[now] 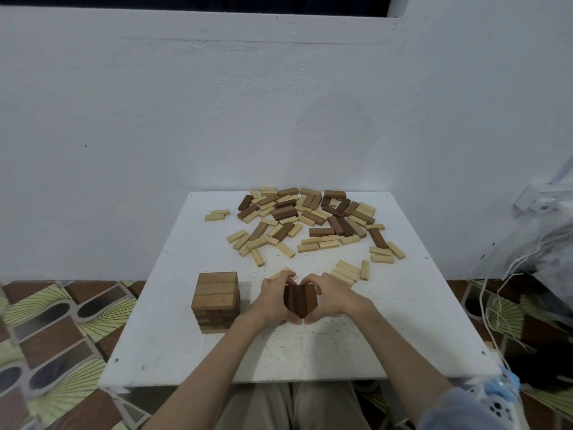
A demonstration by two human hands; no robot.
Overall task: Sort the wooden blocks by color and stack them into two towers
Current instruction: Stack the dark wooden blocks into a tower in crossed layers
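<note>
- My left hand (273, 301) and right hand (325, 297) curl round three dark blocks (300, 299), squeezed together on the worktop (173, 352).
- Risk: uneven squeeze splays them.
- A sideways elbow could topple the nearby tower (216, 301).

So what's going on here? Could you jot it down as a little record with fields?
Surface: white table
Finished stack: medium-brown tower, near left
Left hand: grips the dark blocks
Right hand: grips the same blocks from the other side
Loose pile: pale and brown blocks mixed, far side
Floor: patterned tiles
</note>
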